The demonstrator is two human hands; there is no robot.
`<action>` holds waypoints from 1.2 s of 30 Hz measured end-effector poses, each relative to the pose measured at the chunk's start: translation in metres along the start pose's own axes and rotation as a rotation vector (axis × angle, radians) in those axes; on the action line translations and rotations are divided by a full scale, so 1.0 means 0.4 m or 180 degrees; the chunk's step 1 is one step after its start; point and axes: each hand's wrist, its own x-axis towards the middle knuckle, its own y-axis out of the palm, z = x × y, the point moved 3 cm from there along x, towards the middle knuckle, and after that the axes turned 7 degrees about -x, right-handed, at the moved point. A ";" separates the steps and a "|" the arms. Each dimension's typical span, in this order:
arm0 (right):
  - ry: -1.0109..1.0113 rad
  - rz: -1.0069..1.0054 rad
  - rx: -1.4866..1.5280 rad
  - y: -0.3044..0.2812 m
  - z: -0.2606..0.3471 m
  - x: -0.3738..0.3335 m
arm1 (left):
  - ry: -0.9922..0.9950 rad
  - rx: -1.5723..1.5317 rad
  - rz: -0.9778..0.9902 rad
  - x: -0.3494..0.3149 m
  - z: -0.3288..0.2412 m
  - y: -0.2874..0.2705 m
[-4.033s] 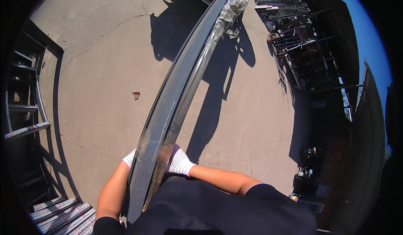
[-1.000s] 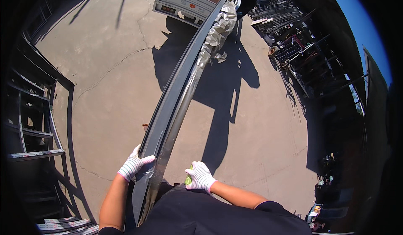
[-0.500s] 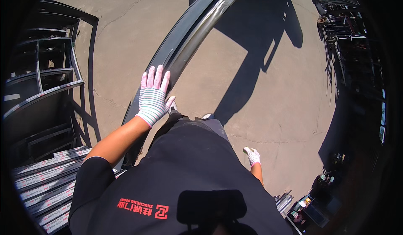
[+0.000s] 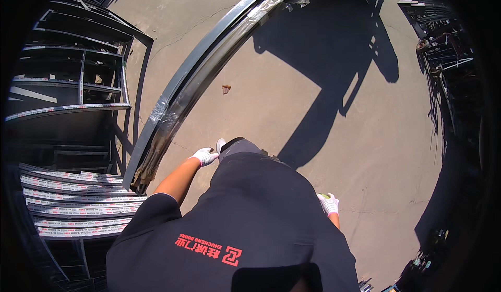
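Note:
My left hand (image 4: 205, 156), in a white striped glove, hangs beside my left thigh, right of a long grey metal profile (image 4: 182, 78) and apart from it. Its thumb stands off from the fingers, and nothing shows in it. My right hand (image 4: 329, 204), gloved alike, hangs low at my right side with its fingers curled. A small yellow-green patch shows at them, too small to name. Torn clear plastic film (image 4: 269, 5) clings to the profile, which slants from the lower left to the top.
Dark metal frames (image 4: 78, 78) stand at the left, above a stack of white-wrapped bars (image 4: 83, 208). A small brown scrap (image 4: 226, 89) lies on the concrete floor (image 4: 365, 156). Racks of dark metal parts (image 4: 443, 57) line the right side. Large shadows fall across the floor.
My left hand has come off the profile, where it lay flat with fingers stretched, and dropped to my side. The view has shifted; more of the profile's near end and the bar stack shows.

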 end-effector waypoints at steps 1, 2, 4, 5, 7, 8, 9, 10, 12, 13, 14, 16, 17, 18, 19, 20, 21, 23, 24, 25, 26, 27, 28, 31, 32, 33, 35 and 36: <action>-0.0113 -0.0175 -0.0078 -0.075 0.017 0.003 | -0.0156 0.0075 0.0145 0.016 0.009 0.019; -0.0115 -0.0227 -0.0008 -0.142 0.036 0.013 | -0.0167 0.0265 0.0238 0.031 0.004 0.034; -0.0279 -0.0249 0.0057 -0.259 0.081 0.045 | -0.0182 0.0101 0.0163 0.054 -0.026 0.061; -0.0362 -0.0336 0.0116 -0.313 0.105 0.067 | -0.0203 -0.0277 0.0216 0.063 -0.046 0.073; -0.0486 -0.0422 0.0190 -0.400 0.151 0.122 | -0.0149 -0.0141 0.0242 0.107 -0.108 0.096; -0.0475 -0.0433 0.0223 -0.434 0.170 0.152 | -0.0089 -0.0155 0.0294 0.134 -0.137 0.106; -0.0463 -0.0435 0.0254 -0.463 0.189 0.186 | -0.0135 -0.0204 0.0432 0.171 -0.169 0.117; -0.0443 -0.0435 0.0279 -0.486 0.207 0.219 | -0.0171 -0.0263 0.0556 0.219 -0.207 0.125; -0.0297 -0.0266 0.0406 -0.515 0.220 0.282 | -0.0104 0.0159 0.1030 0.325 -0.307 0.130; -0.0234 -0.0202 0.0485 -0.515 0.217 0.304 | 0.0161 0.0149 0.1498 0.376 -0.373 0.123; -0.0170 -0.0124 0.0555 -0.508 0.206 0.322 | 0.0271 0.0507 0.1631 0.432 -0.451 0.096; 0.0108 0.0028 0.0602 -0.485 0.163 0.342 | 0.0323 0.1250 0.1843 0.524 -0.663 0.056; 0.0378 0.0274 0.0735 -0.465 0.132 0.346 | 0.0393 0.1674 0.1627 0.564 -0.785 0.019; 0.0635 0.0504 0.0883 -0.435 0.098 0.338 | 0.0480 0.1915 0.1403 0.601 -0.920 -0.027; 0.0947 0.0761 0.0828 -0.407 0.071 0.333 | 0.0714 0.1989 0.1155 0.634 -1.069 -0.076; 0.1217 0.0983 0.0773 -0.387 0.048 0.332 | 0.0936 0.1685 0.0905 0.665 -1.225 -0.123; 0.1401 0.1181 0.0839 -0.370 0.032 0.333 | 0.1229 0.1537 0.0746 0.695 -1.383 -0.167; 0.1707 0.1437 0.1136 -0.358 0.024 0.351 | 0.1680 0.1066 0.0437 0.747 -1.671 -0.257; 0.1780 0.1467 0.1282 -0.366 0.032 0.373 | 0.1913 0.0686 0.0345 0.769 -1.803 -0.291; 0.1830 0.1495 0.1422 -0.379 0.049 0.404 | 0.2186 0.0553 0.0227 0.793 -1.930 -0.324; 0.1855 0.1518 0.1538 -0.399 0.070 0.441 | 0.2212 0.0199 0.0242 0.818 -2.036 -0.346; 0.1852 0.1529 0.1638 -0.425 0.094 0.486 | 0.2375 0.0237 0.0147 0.843 -2.133 -0.363; 0.1844 0.1546 0.1736 -0.454 0.116 0.535 | 0.2479 0.0203 0.0088 0.869 -2.214 -0.371; 0.1730 0.1609 0.1846 -0.563 0.165 0.723 | 0.2471 0.0537 -0.0060 0.949 -2.380 -0.350; 0.1681 0.1620 0.1825 -0.610 0.168 0.795 | 0.2336 0.0632 -0.0048 0.968 -2.407 -0.332; 0.1631 0.1666 0.1810 -0.659 0.169 0.862 | 0.2230 0.0928 -0.0063 0.983 -2.425 -0.313; 0.1477 0.1702 0.1683 -0.791 0.170 0.997 | 0.1802 0.1200 0.0106 1.004 -2.432 -0.271; 0.1392 0.1714 0.1601 -0.870 0.170 1.058 | 0.1615 0.1158 0.0188 1.008 -2.421 -0.252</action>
